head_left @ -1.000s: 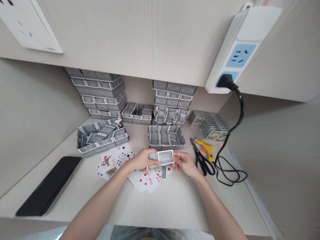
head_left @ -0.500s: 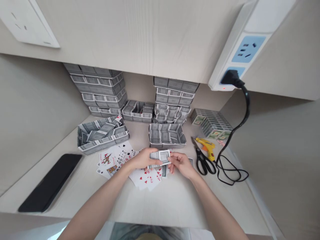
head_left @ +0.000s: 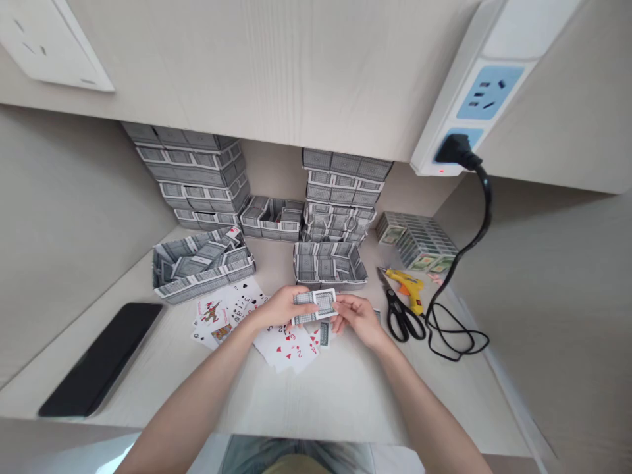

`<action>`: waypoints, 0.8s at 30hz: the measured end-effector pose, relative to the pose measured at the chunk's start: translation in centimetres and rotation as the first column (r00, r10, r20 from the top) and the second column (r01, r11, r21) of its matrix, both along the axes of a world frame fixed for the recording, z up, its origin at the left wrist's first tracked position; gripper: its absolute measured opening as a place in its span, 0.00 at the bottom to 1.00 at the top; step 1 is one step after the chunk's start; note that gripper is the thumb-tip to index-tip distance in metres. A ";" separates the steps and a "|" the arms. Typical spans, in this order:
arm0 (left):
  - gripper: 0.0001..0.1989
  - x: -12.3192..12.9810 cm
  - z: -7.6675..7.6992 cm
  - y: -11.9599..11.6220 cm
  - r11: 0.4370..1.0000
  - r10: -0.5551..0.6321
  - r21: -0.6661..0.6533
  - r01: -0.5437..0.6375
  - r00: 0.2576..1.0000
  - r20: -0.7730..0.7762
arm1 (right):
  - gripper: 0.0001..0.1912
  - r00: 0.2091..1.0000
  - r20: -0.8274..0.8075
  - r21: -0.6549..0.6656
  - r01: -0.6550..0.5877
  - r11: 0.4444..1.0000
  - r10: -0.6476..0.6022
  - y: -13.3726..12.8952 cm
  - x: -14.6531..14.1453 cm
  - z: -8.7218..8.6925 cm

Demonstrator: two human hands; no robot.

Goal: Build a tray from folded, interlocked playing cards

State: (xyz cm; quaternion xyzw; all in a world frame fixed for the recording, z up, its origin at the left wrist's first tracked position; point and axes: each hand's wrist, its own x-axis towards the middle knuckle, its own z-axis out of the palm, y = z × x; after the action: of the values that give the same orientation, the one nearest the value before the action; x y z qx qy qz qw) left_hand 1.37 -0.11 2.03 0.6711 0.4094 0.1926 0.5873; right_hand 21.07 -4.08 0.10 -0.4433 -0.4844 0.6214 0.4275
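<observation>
Between my hands is a grey-backed playing card piece, patterned side up, held just above the desk. My left hand grips its left part, thumb on top. The fingertips of my right hand pinch its right edge. Loose playing cards lie face up beneath and left of my hands, a joker among them. Right behind my hands stands an open box made of cards. Another card box, at the left, holds folded card pieces. Whether the held piece is one card or several joined, I cannot tell.
Stacked card boxes stand at the back. Right of my hands lie scissors, a yellow glue gun and its black cable. Packed card decks sit behind them. A black phone-like slab lies at left; a power strip hangs above.
Both hands still hold the card piece. It has turned slightly, showing more of its patterned face and sitting a little higher in view.
</observation>
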 end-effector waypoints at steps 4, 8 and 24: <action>0.23 0.0 -0.2 0.0 1.000 0.023 0.008 -0.023 1.000 0.003 | 0.19 0.999 -0.011 -0.011 0.034 0.999 -0.034 -0.1 -0.4 -0.1; 0.24 0.0 -0.4 0.1 0.998 0.058 0.009 -0.059 0.998 0.015 | 0.20 0.998 0.032 0.007 0.049 0.999 -0.050 -0.3 -0.8 -0.3; 0.26 -0.7 -0.6 0.8 0.998 -0.004 -0.070 0.009 0.997 0.072 | 0.14 0.381 0.864 0.440 -0.252 0.862 -0.329 10.5 1.2 3.2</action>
State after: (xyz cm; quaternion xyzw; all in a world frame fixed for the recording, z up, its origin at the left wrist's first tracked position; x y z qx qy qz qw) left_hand 0.69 0.68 1.43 0.6441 0.3922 0.2002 0.6255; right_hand 22.23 6.47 3.26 -0.5948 -0.7714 0.1066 0.1993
